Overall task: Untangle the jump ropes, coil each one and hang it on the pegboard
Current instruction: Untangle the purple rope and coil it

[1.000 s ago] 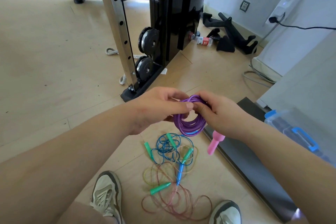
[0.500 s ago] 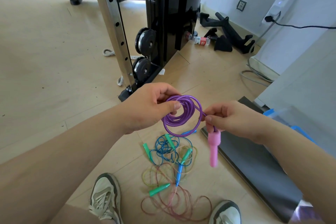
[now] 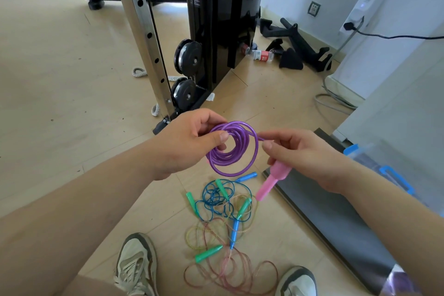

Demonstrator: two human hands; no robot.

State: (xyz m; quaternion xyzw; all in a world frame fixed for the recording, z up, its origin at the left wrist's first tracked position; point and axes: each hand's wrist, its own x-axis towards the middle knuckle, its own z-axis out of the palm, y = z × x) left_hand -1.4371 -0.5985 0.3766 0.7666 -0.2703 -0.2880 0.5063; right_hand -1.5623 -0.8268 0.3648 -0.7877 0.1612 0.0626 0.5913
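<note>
Purple translucent plastic jump rope (image 3: 222, 159), wound into a small coil of several loops, is held in the air between both hands, above the pale wood-look floor (image 3: 60, 79). The left hand (image 3: 187, 144) grips the coil's left side: its thumb (image 3: 223, 137) presses flat on the loops from the front while the other fingers curl behind them. The right hand (image 3: 305, 158) pinches the free strand just beside the coil between thumb (image 3: 266, 145) and forefinger, and its lower fingers are curled over the top of the rope's pink plastic handle (image 3: 269, 181), which hangs tilted down and to the left. Both forearms reach forward from the bottom corners, the hands near each other at mid-frame.

On the floor below, between two worn white and grey sneakers (image 3: 135, 264), lies a tangle of thin ropes (image 3: 216, 197) in blue, yellow and pink, with green handles (image 3: 208, 253) and blue handles (image 3: 235, 230) mixed in.

Behind stands a black weight machine (image 3: 216, 19) with a perforated steel upright (image 3: 144, 31); its red label carries writing too small to read. A clear plastic bottle (image 3: 260, 55) lying by the machine has a red and white label, also unreadable. At right are a dark grey mat (image 3: 336, 211) and a clear box with blue latches (image 3: 396, 175).
</note>
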